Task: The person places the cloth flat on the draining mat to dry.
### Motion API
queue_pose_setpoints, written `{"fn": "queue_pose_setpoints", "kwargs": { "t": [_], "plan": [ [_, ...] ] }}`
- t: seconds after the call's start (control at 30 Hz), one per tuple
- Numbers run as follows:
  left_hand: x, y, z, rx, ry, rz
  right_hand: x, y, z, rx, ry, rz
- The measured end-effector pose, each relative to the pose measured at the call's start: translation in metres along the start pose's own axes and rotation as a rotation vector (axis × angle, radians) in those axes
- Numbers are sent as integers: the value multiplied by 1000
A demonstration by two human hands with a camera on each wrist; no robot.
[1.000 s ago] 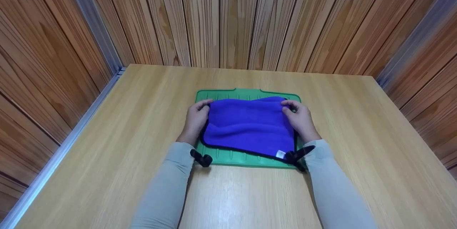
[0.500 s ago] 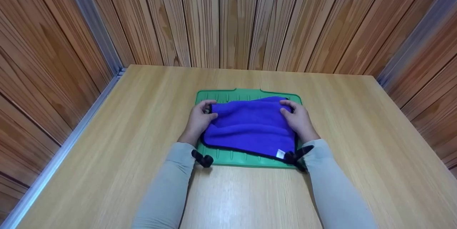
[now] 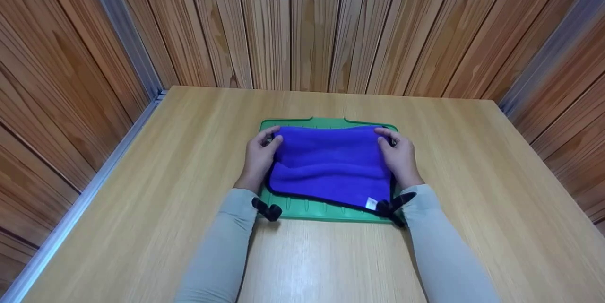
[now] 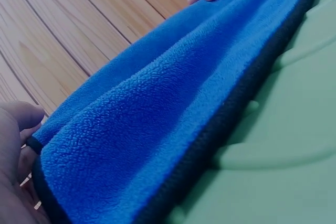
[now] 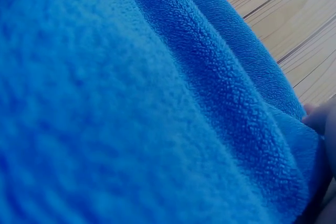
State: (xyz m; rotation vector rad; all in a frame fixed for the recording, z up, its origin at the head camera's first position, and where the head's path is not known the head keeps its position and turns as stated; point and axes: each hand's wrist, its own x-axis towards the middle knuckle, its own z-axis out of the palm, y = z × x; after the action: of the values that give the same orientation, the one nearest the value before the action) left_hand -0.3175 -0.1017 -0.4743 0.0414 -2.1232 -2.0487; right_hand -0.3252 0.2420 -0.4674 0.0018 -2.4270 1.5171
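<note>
A blue fleecy towel point(image 3: 326, 161) with black edging and a small white tag point(image 3: 371, 203) lies spread over a green ribbed board point(image 3: 302, 208), with soft folds across it. My left hand point(image 3: 259, 156) pinches its far left corner between thumb and fingers; the left wrist view shows the dark-trimmed corner at those fingers point(image 4: 23, 116). On the opposite side, my right hand point(image 3: 400, 159) pinches the far right corner. Most of the right hand is out of the right wrist view, where the towel point(image 5: 131, 103) fills the picture.
The board rests on a light wooden table point(image 3: 189, 128). Wood-plank walls point(image 3: 312, 24) stand behind and at both sides. Black wrist mounts point(image 3: 268, 209) sit at both cuffs, the right one overlapping the towel's near right corner in the head view.
The left hand shifted inward, then back out to the left and away. The towel's far edge now lies straighter and farther back, and the right hand has moved slightly right.
</note>
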Motion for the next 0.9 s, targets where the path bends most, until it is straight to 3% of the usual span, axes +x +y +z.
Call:
{"fn": "queue_pose_setpoints", "kwargs": {
  "t": [0.3,0.47,0.7,0.9],
  "plan": [
    [1,-2,0,-20,19,56,-1,1,1,102,-35,-29],
    [1,-3,-1,-10,64,61,0,2,1,111,-37,-11],
    [3,-4,-3,-85,115,43,0,3,-1,101,-50,4],
    [2,-3,-3,-20,106,32,0,2,-3,77,-57,19]
  ]
}}
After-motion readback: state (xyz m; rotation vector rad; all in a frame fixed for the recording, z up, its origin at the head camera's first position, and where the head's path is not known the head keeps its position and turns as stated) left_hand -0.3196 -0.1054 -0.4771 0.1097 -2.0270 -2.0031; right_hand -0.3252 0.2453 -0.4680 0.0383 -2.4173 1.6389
